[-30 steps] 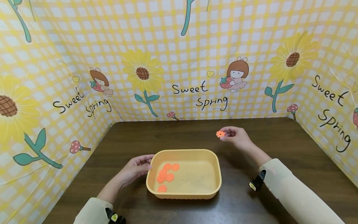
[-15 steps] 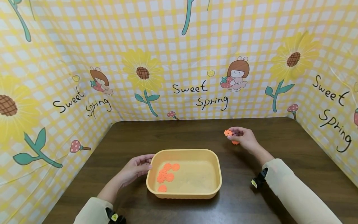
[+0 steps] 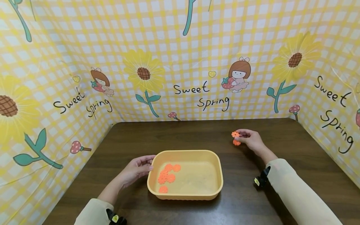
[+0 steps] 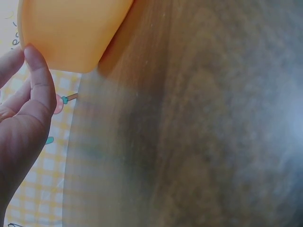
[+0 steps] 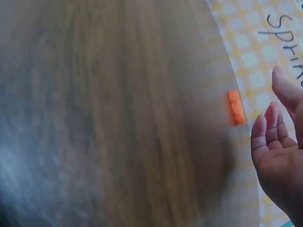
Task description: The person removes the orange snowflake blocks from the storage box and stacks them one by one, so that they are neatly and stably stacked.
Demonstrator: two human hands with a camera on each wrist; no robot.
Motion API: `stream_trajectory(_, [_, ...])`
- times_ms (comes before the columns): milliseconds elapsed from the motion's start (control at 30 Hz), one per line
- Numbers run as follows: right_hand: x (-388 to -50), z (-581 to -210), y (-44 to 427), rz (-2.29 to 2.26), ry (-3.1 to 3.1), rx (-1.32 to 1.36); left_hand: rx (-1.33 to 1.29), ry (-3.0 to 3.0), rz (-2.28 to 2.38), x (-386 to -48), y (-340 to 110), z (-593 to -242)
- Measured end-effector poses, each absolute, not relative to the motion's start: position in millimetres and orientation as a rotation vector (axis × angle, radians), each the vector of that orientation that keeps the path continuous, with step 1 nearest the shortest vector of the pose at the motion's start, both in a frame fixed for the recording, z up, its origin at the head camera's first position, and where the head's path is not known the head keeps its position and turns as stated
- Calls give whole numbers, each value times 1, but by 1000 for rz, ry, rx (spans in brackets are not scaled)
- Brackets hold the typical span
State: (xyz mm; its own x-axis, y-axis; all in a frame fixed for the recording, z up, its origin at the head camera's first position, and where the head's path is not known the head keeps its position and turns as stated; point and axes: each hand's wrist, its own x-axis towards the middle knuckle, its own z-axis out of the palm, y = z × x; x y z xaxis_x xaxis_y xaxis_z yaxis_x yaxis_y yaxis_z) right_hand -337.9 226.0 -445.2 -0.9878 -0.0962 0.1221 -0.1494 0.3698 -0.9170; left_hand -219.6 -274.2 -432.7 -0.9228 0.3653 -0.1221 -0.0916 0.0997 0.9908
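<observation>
The left hand [image 3: 137, 170] pinches the left rim of a yellow plastic basin [image 3: 206, 194] between thumb and fingers. In the left wrist view its fingertips meet the basin's wall [image 4: 71, 33]. The right hand [image 3: 250, 139] holds an orange flower-shaped disc [image 3: 235, 134] by its edge at the table's far right. Just below that disc, another orange flower-shaped disc [image 3: 236, 142] lies close to the thumb. In the right wrist view one orange disc [image 5: 236, 108] shows on the table left of the right hand [image 5: 279, 146]; the held disc cannot be seen there.
Several orange discs [image 3: 170, 178] lie in the left part of the basin. The dark wooden table [image 3: 168, 134] extends around it. A yellow checked cloth [image 3: 191, 56] with printed flowers hangs behind the table and at both sides.
The right hand, holding its disc, has moved to the right and slightly down towards the disc below it, which has come into view. The left hand and basin have stayed still.
</observation>
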Motion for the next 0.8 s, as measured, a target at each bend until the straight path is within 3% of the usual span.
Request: stream_trajectory(800, [-343, -454, 236, 1730, -2712, 181, 301, 2041, 1889, -219, -274, -432])
